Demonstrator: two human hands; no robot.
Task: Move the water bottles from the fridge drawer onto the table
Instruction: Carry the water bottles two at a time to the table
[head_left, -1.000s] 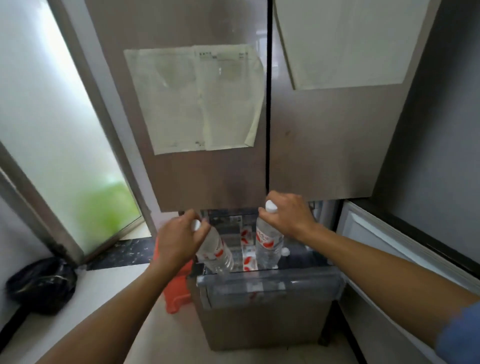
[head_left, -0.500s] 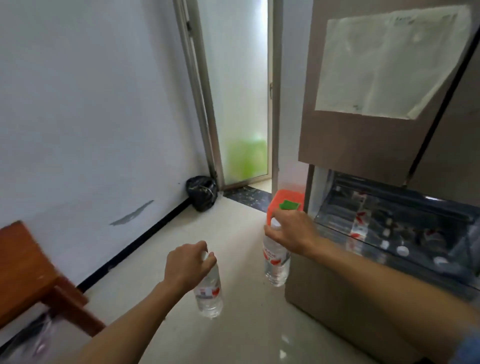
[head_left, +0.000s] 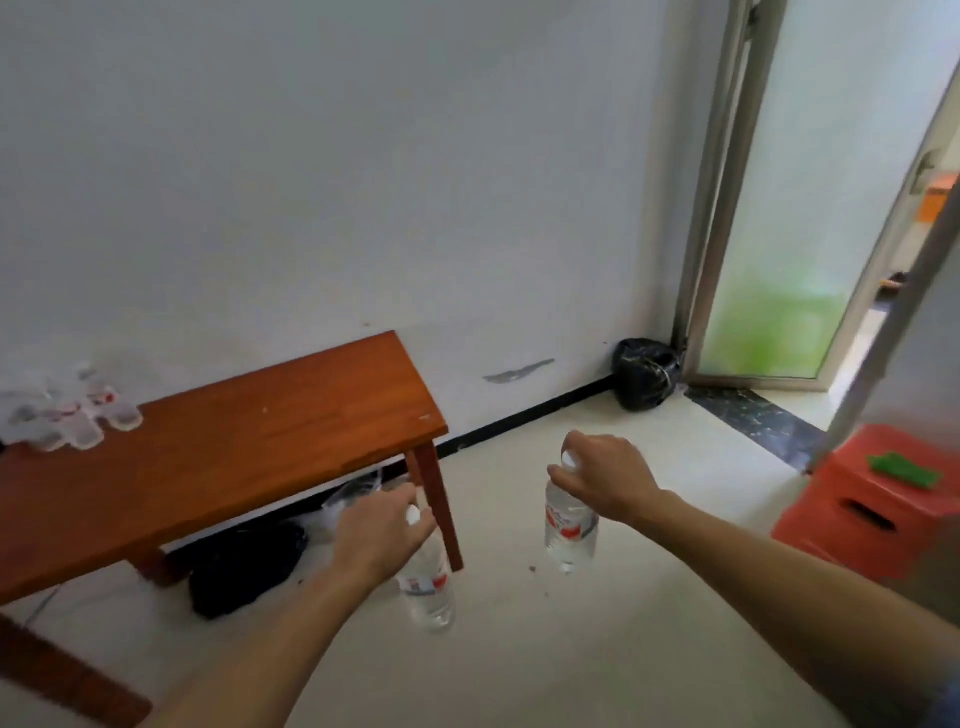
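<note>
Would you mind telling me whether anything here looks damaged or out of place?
A grey scrape mars the white wall just above the black skirting, between the table and the glass door.

A plain domestic room: wooden table (head_left: 260, 441), frosted glass door (head_left: 779, 234), red plastic stool (head_left: 878, 525)

bright, even daylight, mostly thru the frosted glass door (head_left: 789, 208) at right; glass blown out up top, green cast low down. white wall (head_left: 311, 156) reads flat, bit grey-blue. soft shadow under the table (head_left: 260, 441). bottles (head_left: 67, 415) on its left end smeared, out of focus. red stool (head_left: 872, 499) at right edge blurry too. wide-angle bends the door frame (head_left: 711, 208) & edges.
</note>
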